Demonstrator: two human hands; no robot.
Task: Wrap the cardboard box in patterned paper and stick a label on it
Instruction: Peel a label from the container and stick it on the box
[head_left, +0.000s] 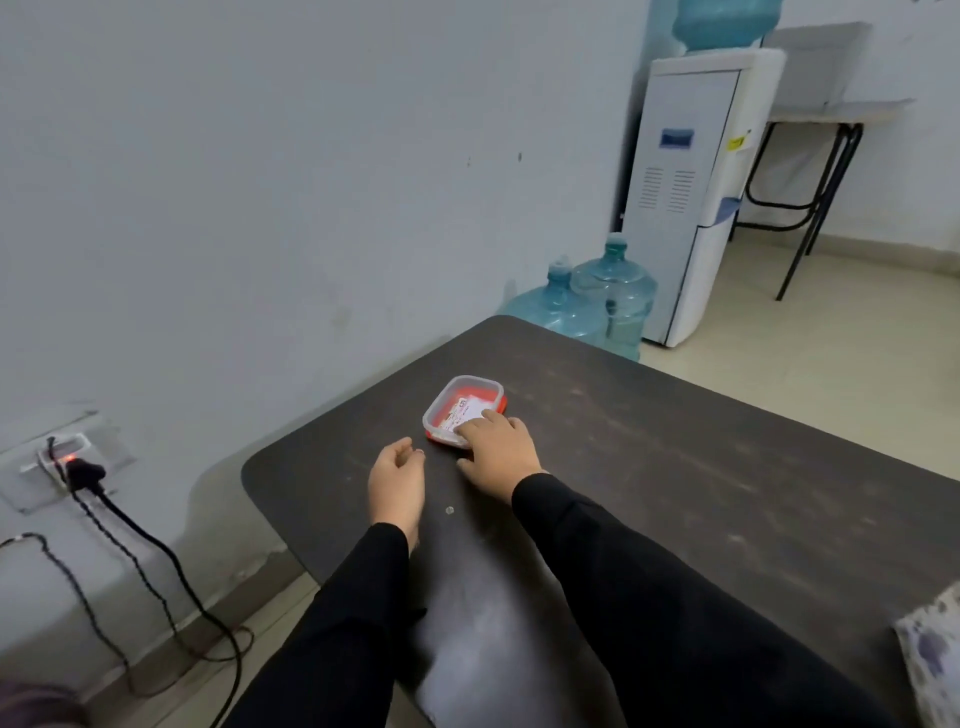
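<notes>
The right hand lay palm-down on the near edge of a small red container with a clear lid, which sat near the middle of the dark table — its fingers were spread flat over the lid and a white printed card under it, pressing rather than gripping. The left hand rested just beside it on the tabletop, fingers loosely curled and half open, holding nothing. The patterned paper showed only as a corner at the table's right edge, well apart from both hands — whether it covered a box could not be told.
</notes>
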